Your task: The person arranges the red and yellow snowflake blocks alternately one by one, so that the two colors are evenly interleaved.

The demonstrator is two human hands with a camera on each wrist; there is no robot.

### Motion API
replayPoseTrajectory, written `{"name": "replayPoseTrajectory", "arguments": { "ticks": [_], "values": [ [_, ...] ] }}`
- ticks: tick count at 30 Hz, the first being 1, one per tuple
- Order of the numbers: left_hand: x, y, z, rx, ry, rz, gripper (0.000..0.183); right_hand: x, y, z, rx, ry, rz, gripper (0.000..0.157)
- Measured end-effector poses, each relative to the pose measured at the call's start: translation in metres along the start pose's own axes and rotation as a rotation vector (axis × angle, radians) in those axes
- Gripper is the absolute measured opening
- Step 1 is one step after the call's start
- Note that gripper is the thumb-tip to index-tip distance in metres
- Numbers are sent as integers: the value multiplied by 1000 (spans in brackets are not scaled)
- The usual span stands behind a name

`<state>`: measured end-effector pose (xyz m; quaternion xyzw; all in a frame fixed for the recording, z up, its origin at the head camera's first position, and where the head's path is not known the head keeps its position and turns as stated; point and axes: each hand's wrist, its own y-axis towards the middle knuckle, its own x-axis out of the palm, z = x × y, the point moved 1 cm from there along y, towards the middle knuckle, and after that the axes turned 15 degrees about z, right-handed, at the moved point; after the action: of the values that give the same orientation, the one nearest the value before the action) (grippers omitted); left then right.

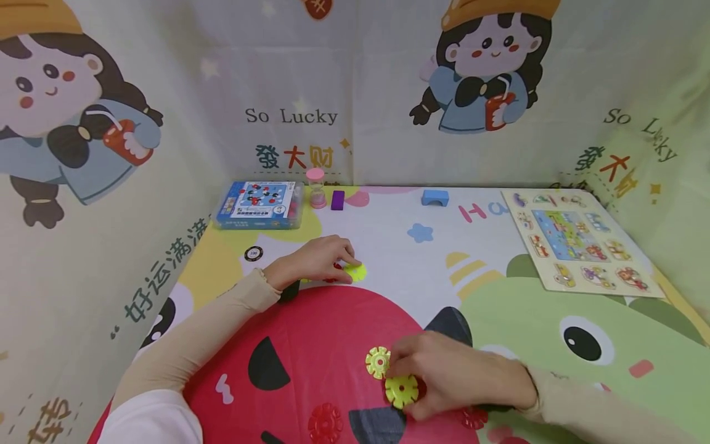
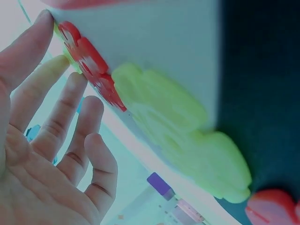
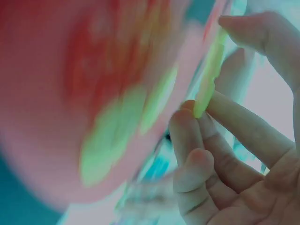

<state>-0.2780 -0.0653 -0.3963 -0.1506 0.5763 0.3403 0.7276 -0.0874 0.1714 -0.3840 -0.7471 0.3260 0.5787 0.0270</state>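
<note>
My left hand [image 1: 318, 259] reaches over the far middle of the table. Its thumb and index fingertip are at a yellow-green notched plastic disc [image 1: 357, 271], the right end of a row. In the left wrist view the fingers are spread, and red discs [image 2: 89, 61] and another yellow-green disc [image 2: 164, 122] lie along the row. Nearer the front, my right hand [image 1: 449, 373] pinches a yellow notched disc [image 1: 402, 391] between thumb and fingers; the right wrist view shows this held disc [image 3: 211, 75] edge-on. Beside those fingers is another yellow disc [image 1: 378, 362].
Loose red discs [image 1: 325, 423] lie near the front edge. A black round chip [image 1: 254, 253] is left of the left hand. Along the back stand a boxed set [image 1: 259, 205], an hourglass [image 1: 315, 188], a purple block [image 1: 338, 200] and a blue arch block [image 1: 435, 198]. A picture puzzle board [image 1: 579, 240] lies far right.
</note>
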Motion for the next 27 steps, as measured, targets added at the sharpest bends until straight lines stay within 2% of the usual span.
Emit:
{"name": "replayPoseTrajectory", "arguments": {
  "ticks": [6,9,12,16,21,27],
  "values": [
    [-1,0,1,-6,15,-2,45,-20,45,73,213,-20,108,36],
    [-1,1,2,-16,12,-8,45,-21,65,106,250,-74,147,38],
    [0,2,3,-26,7,-10,45,-20,78,127,271,-103,171,41],
    [1,4,4,-25,3,-14,45,-17,79,135,278,-85,159,42],
    [0,4,5,-16,13,-14,45,-15,65,131,240,-61,106,41],
    [-2,2,4,-33,1,-24,46,-13,47,123,235,-67,123,40]
  ]
}}
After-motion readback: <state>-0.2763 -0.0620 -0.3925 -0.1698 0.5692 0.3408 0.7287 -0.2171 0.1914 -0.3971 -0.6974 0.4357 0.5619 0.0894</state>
